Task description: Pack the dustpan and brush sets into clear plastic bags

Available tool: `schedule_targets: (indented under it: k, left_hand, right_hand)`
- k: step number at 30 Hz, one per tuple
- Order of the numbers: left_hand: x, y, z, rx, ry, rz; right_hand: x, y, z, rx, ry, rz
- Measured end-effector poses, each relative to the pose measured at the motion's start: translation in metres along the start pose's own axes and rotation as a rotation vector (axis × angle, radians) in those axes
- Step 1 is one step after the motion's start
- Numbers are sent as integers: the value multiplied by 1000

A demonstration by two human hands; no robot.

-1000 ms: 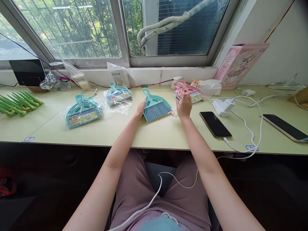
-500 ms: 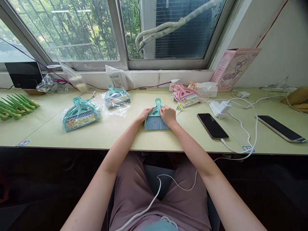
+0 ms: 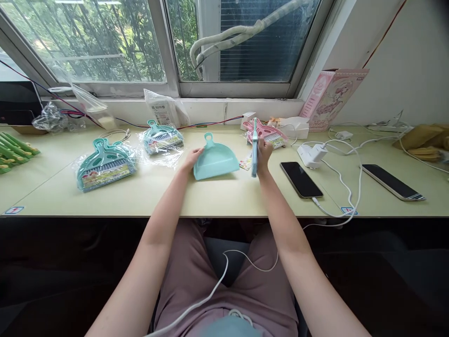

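A small teal dustpan (image 3: pixel 214 161) lies on the pale green table (image 3: pixel 224 196) in front of me. My left hand (image 3: pixel 192 158) rests against its left edge, fingers curled on the rim. My right hand (image 3: pixel 263 154) holds a small teal brush (image 3: pixel 254 147) upright and edge-on, just right of the dustpan. Behind that hand lies a pink brush set (image 3: pixel 268 133) in a clear bag. Two bagged teal brush-and-dustpan sets, one nearer (image 3: pixel 105 164) and one farther (image 3: pixel 160 138), lie to the left.
A black phone (image 3: pixel 300 179) on a white cable and a white charger (image 3: pixel 312 154) lie to the right, a second phone (image 3: pixel 393 181) farther right. Green clips (image 3: pixel 16 152) lie at far left. A pink box (image 3: pixel 329 100) leans by the window. Plastic bags sit along the sill.
The teal brush, which sat on the dustpan, has been lifted off by my right hand and turned on edge to the right. My left hand stays at the dustpan.
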State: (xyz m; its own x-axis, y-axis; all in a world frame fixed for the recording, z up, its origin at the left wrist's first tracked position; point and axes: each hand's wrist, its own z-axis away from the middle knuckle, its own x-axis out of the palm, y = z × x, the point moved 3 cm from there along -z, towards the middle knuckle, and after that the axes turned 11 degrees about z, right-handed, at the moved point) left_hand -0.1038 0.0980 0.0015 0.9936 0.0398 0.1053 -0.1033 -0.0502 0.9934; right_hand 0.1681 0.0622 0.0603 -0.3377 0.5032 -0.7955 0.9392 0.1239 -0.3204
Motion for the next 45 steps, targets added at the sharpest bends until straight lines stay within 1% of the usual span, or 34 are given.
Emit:
schedule_targets:
  k: [2,3,5,7,10,12,14,16,18,19,20,21,24,25,26,27,29,31,32,34,35,37,39,41,43,45]
  left_hand:
    - [-11,4,0,27,-44,-238]
    - [-16,6,0,51,-45,-362]
    - [-25,8,0,102,8,-560]
    - [-30,9,-2,143,82,-655]
    - [-31,9,-6,217,127,-642]
    - [-30,12,-7,284,141,-590]
    - [-34,17,-5,340,213,-546]
    - [-40,23,-3,362,326,-514]
    - [-46,26,-1,360,413,-498]
    - [-47,26,-1,356,425,-495]
    - [-47,26,-2,355,411,-493]
    - [-46,25,-3,355,373,-496]
    - [-39,16,-6,341,192,-555]
    - [-37,12,-7,328,150,-596]
    - [-36,8,-7,311,132,-642]
    - [-36,5,-8,291,139,-685]
    - [-39,2,-8,246,195,-728]
    - [-42,2,-8,197,232,-678]
    - [-43,2,-9,176,230,-612]
    - [-44,5,-10,150,217,-405]
    - [-45,6,-11,142,221,-282]
    - [-48,10,-12,129,259,-47]
    - [-51,14,-12,126,308,128]
    - [-52,17,-11,129,322,236]
    - [-48,19,-8,120,278,285]
    - [-36,21,-2,98,170,295]
  right_hand:
    - [-7,20,0,185,39,115]
    - [-7,27,1,243,35,179]
    - [-3,32,4,247,-16,280]
    - [5,31,7,198,-85,350]
    - [13,28,10,168,-146,391]
    - [12,28,10,195,-129,373]
    - [10,31,9,234,-88,334]
    - [7,34,9,252,-62,297]
    - [8,38,9,251,-91,270]
    - [9,40,9,252,-121,259]
    - [10,42,9,254,-154,251]
    - [11,43,9,259,-187,247]
    - [14,45,8,271,-261,269]
    - [16,44,8,267,-280,283]
    - [18,44,8,262,-295,295]
    - [19,43,9,256,-300,302]
    - [22,41,9,242,-276,298]
    - [24,41,8,229,-234,278]
    - [25,42,7,226,-215,260]
    - [27,45,3,212,-168,162]
    - [28,45,0,187,-146,61]
    - [31,42,-4,106,-124,-243]
    - [35,33,-6,21,-146,-578]
    - [40,19,-5,-30,-195,-808]
    - [41,2,1,-76,-209,-890]
    - [39,-14,8,-121,-135,-840]
